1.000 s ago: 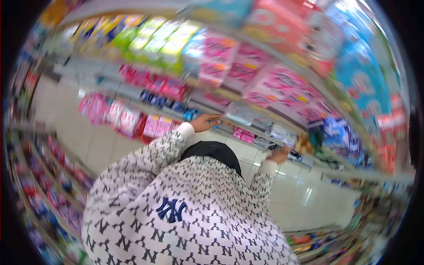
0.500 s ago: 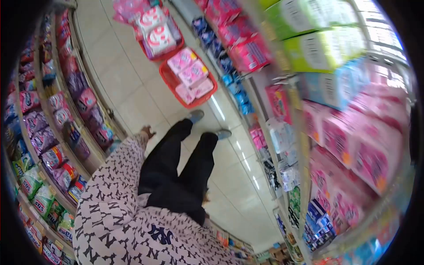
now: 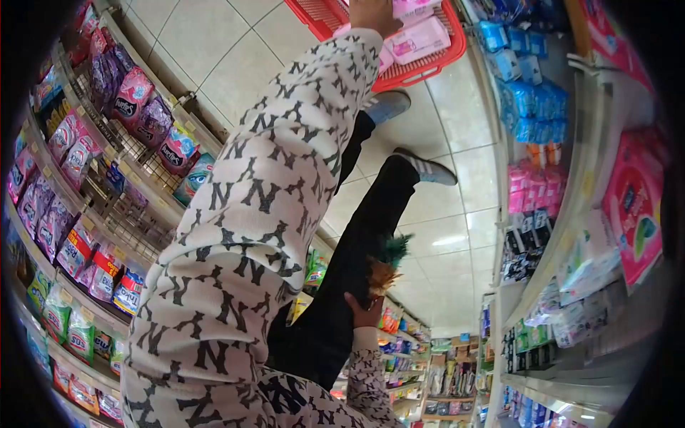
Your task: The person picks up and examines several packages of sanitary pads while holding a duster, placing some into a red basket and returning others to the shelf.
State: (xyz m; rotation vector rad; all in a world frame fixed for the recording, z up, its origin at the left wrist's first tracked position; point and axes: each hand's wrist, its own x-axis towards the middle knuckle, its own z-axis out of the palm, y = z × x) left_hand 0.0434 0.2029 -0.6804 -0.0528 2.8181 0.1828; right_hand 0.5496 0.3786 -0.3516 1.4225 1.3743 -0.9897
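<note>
My left hand (image 3: 371,13) reaches down into a red shopping basket (image 3: 435,63) on the tiled floor and rests on a pink pack (image 3: 417,39) there. The top edge of the frame cuts the hand off, so its grip is hidden. My patterned white sleeve (image 3: 285,164) runs across the middle of the view. My right hand (image 3: 365,311) is against my black trouser leg and holds a small item with green and orange tufts (image 3: 385,264). My two grey shoes (image 3: 389,105) stand beside the basket.
I am in a narrow shop aisle. Wire shelves of snack bags (image 3: 93,214) line the left side. Shelves of pink and blue packs (image 3: 531,121) line the right. More shelving (image 3: 442,364) closes off the far end.
The view has swung down the aisle. My left hand has gone from beside the left shelf into the red basket. My right hand with the tufted item has come into view.
</note>
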